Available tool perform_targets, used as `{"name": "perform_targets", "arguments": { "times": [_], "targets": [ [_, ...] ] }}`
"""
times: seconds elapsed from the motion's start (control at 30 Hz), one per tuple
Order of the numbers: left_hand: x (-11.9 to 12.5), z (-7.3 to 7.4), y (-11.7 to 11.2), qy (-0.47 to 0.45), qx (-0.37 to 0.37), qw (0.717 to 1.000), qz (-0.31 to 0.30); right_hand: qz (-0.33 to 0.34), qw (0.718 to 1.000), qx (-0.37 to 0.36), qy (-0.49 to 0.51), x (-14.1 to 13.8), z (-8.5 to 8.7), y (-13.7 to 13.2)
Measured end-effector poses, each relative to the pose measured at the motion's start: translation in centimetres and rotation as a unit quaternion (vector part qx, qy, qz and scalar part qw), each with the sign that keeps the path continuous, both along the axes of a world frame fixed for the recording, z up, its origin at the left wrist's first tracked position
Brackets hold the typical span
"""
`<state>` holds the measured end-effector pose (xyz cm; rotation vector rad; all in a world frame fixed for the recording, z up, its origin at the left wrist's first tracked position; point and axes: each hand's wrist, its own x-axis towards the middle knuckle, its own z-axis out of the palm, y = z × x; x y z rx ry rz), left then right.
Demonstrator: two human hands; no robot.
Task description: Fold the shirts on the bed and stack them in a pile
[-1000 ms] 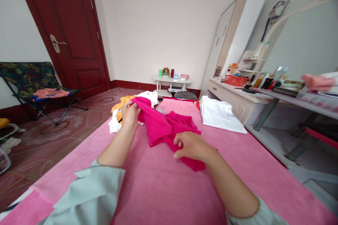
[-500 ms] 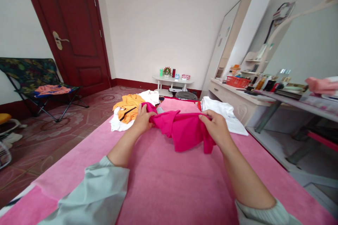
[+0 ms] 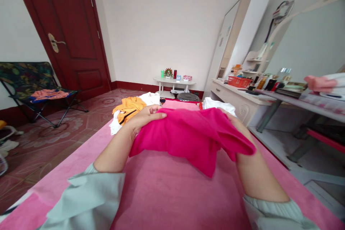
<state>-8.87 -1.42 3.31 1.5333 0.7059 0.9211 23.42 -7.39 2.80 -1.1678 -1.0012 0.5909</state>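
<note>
Above the pink bedspread [image 3: 172, 201], a bright pink garment [image 3: 178, 136] is hanging from the left hand [image 3: 145, 118], whose fingers are gripping its edge. It is hiding the fingers of the right hand [image 3: 229, 114], their grip not showing. Yellow clothing [image 3: 131, 105] is lying beyond.

Red door [image 3: 70, 36] beside white wall [image 3: 156, 25]

Your head camera looks forward and down; the pink bedspread [image 3: 178, 201] lies close below. You face the white wall [image 3: 159, 25].
</note>
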Motion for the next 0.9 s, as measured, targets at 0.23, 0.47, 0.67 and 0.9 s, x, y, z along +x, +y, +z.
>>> {"name": "perform_targets", "arguments": {
  "times": [0.23, 0.47, 0.67, 0.9],
  "targets": [
    [-1.3, -7.7, 5.7, 0.181, 0.048, 0.942, 0.278, -0.112, 0.98, -0.157, -0.044, 1.0, -6.4, 2.5],
    [-1.5, -8.3, 5.3, 0.197, 0.024, 0.952, 0.231, 0.063, 0.921, -0.208, -0.322, -0.5, -7.5, 1.5],
    [-0.7, -6.6, 3.7, -0.005, -0.182, 0.976, 0.119, 0.009, 0.872, -0.236, -0.428, -0.3, -7.2, 1.7],
    [0.1, -5.5, 3.2, -0.21, -0.241, 0.944, 0.085, -0.035, 0.883, -0.153, -0.442, -1.4, -5.0, 1.1]
  ]
}}
